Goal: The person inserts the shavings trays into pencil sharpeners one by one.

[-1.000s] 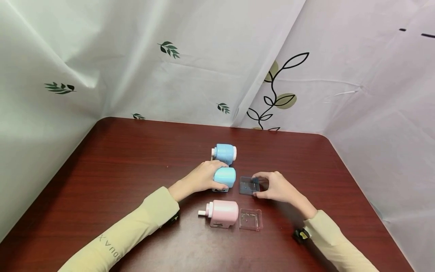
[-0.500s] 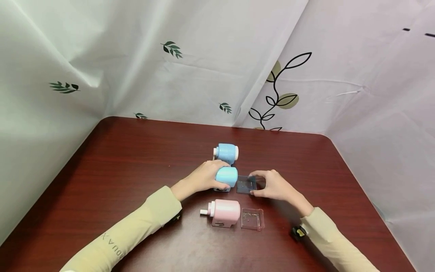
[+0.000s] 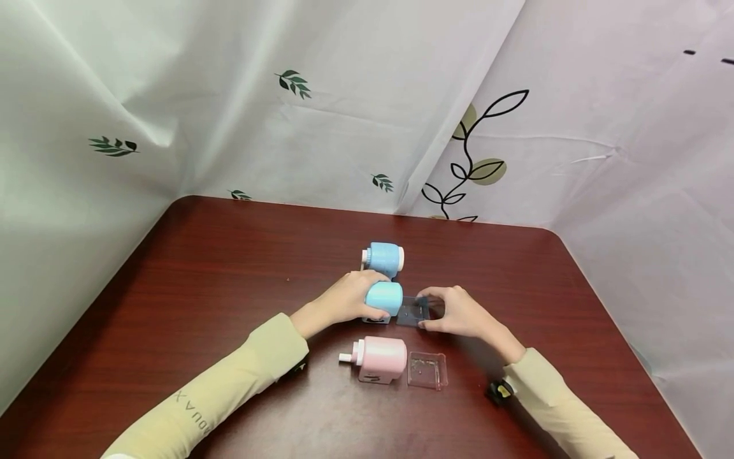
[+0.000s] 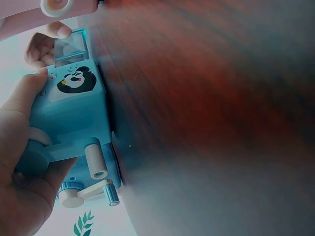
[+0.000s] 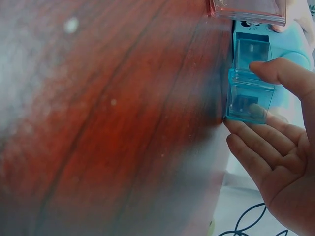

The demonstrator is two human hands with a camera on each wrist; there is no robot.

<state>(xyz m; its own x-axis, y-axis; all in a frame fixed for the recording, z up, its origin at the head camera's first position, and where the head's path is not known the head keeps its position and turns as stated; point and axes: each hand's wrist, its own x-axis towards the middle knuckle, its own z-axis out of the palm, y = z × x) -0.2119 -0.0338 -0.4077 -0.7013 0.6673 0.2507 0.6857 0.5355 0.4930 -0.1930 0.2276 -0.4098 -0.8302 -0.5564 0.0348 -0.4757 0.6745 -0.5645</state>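
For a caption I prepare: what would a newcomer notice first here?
Perhaps the turquoise sharpener gripped by the left hand, central in the head view, and the blue drawer held beside it by the right hand. Then the pink sharpener, nearer the camera, with a clear drawer alongside.

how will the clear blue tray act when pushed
The clear blue tray is probably light and stiff, given its thin walls and straight edges. Its smooth-looking sides might feel slippery. Being boxy and flat-sided, it seems unlikely to roll.
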